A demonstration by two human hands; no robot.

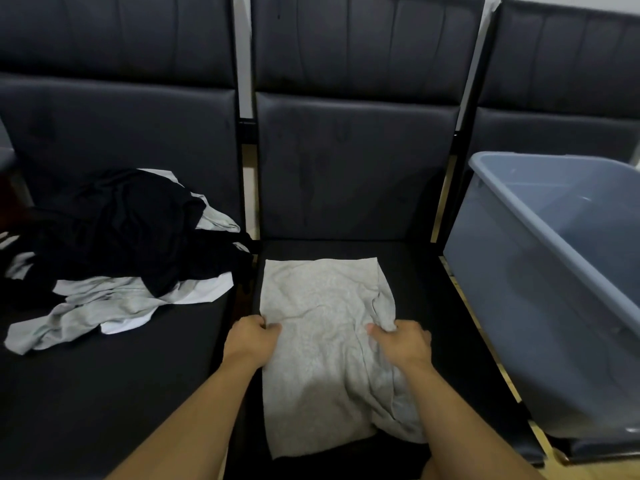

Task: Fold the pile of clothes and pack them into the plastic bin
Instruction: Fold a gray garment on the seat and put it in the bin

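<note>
A light grey garment (322,299) lies lengthwise on the middle black chair seat, folded into a long strip. My left hand (251,341) grips its left edge about halfway along. My right hand (401,341) grips the bunched right edge at the same height. A pile of black, grey and white clothes (117,251) sits on the left chair seat. The grey-blue plastic bin (540,271) stands on the right chair, and nothing shows inside it.
Three black padded chairs stand side by side with tall backs (353,157). Narrow gaps with metal frames separate the seats. A strip of wooden floor (602,471) shows at the bottom right.
</note>
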